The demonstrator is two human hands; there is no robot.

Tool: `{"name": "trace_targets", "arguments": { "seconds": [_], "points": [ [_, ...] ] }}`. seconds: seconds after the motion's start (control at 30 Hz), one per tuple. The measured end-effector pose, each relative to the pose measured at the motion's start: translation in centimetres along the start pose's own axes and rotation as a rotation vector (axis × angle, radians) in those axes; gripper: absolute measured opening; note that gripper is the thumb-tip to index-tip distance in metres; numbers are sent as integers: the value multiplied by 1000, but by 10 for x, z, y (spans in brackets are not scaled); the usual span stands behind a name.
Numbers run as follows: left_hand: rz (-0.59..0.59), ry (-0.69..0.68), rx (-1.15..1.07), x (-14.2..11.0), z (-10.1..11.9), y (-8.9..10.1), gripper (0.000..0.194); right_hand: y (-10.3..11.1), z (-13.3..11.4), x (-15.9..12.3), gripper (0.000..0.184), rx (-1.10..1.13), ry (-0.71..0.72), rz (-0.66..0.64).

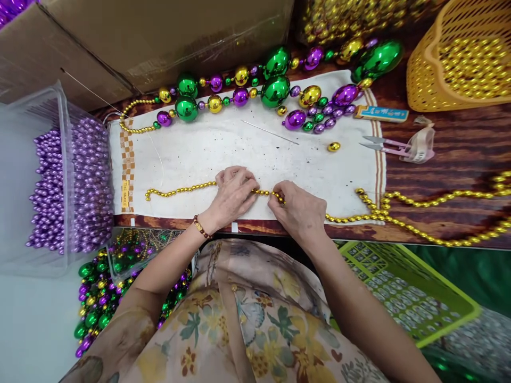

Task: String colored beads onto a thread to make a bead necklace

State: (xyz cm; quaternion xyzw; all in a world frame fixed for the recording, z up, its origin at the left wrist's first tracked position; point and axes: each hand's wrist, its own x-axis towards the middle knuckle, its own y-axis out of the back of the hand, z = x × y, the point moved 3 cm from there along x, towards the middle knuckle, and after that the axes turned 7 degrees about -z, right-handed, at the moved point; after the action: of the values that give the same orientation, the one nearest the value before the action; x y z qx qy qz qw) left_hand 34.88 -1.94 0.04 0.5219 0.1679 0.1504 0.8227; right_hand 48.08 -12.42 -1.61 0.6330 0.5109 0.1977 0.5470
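A string of small gold beads (183,189) runs across the white towel (199,154) in front of me. My left hand (235,191) lies over the string, fingers curled down onto it. To its right, my right hand (299,207) pinches the same string between thumb and bent fingers. A short stretch of beads shows between the two hands. The string's left end rests loose on the towel, and gold beads come out again to the right of my right hand. Beyond my hands lie a long needle (269,131) and a single gold bead (334,147).
A garland of large green, gold and purple beads (275,90) lies along the back. Thread snips (385,144) and a blue packet (381,113) are at right. A clear bin (64,175) of purple beads stands left, a yellow basket (423,69) back right, a green basket (443,330) below.
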Motion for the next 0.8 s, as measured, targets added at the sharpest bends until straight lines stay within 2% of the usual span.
{"name": "trace_targets", "arguments": {
  "seconds": [0.17,0.4,0.53,0.67,0.8],
  "points": [
    [7,1,-10,1,3,0,14,-1,1,0,22,17,23,22],
    [-26,-69,-2,15,22,-9,14,-3,6,-2,21,69,66,83],
    [-27,-71,-13,18,22,-8,9,-1,11,-4,17,124,115,83],
    [-14,-92,-99,15,14,5,10,16,23,-5,24,129,198,53],
    [-25,-171,-274,13,6,24,21,45,35,-11,32,-26,312,6]
  ]
}}
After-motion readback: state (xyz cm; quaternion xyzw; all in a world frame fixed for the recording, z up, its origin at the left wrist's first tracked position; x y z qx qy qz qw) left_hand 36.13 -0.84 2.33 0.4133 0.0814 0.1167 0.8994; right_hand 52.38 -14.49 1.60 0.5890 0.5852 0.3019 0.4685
